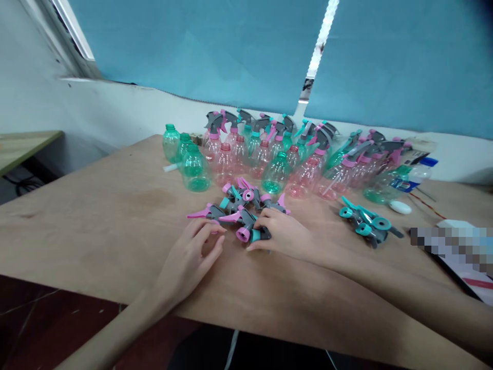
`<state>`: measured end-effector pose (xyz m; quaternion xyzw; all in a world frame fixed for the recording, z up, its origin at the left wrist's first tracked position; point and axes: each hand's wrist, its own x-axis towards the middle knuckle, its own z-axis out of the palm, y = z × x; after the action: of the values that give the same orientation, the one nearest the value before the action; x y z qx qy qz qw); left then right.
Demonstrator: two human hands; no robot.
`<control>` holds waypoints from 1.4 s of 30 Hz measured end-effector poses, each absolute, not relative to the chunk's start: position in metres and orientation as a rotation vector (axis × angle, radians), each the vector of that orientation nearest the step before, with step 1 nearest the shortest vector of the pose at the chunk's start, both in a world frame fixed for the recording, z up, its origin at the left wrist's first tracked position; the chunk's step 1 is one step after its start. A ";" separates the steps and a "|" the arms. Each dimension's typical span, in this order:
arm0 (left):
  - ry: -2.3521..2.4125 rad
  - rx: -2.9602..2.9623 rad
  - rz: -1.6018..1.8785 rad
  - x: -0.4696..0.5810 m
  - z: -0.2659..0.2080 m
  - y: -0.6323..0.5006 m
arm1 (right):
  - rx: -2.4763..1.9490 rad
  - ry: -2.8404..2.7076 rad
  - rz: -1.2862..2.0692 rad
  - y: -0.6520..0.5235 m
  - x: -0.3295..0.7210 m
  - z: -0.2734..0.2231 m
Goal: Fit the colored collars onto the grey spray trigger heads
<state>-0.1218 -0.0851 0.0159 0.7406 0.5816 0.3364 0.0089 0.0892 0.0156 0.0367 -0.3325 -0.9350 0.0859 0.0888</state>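
A pile of grey trigger spray heads [242, 218] with pink or teal collars and triggers lies on the wooden table. At the pile's near right side, the fingers of my right hand [285, 234] are closed round a trigger spray head with a teal collar [256, 236]; the hand covers part of it. My left hand [187, 257] is at the near left of the pile, thumb and fingers apart, holding nothing. Its fingertips are close to a spray head with a pink trigger [200, 213]; whether they touch it I cannot tell.
Behind the pile stand several clear green bottles [196, 169] and pink bottles [225, 167], many topped with spray heads. To the right are more teal spray heads [365, 223], a white oval object [400, 207] and a blue-capped bottle [418, 174]. The table's front edge [215, 318] is near me.
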 end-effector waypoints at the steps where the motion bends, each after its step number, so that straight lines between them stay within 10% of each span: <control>1: 1.804 2.333 1.047 -0.119 0.018 -0.085 | -0.966 -2.783 0.275 0.015 0.094 0.036; 42: 1.292 2.525 0.765 0.043 0.001 -0.023 | -0.977 -2.270 0.416 0.016 0.248 -0.008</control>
<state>0.0426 -0.0231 0.0007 0.8550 0.4375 0.2591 0.1021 0.2484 0.0164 -0.0082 -0.3705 -0.8605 0.1577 0.3122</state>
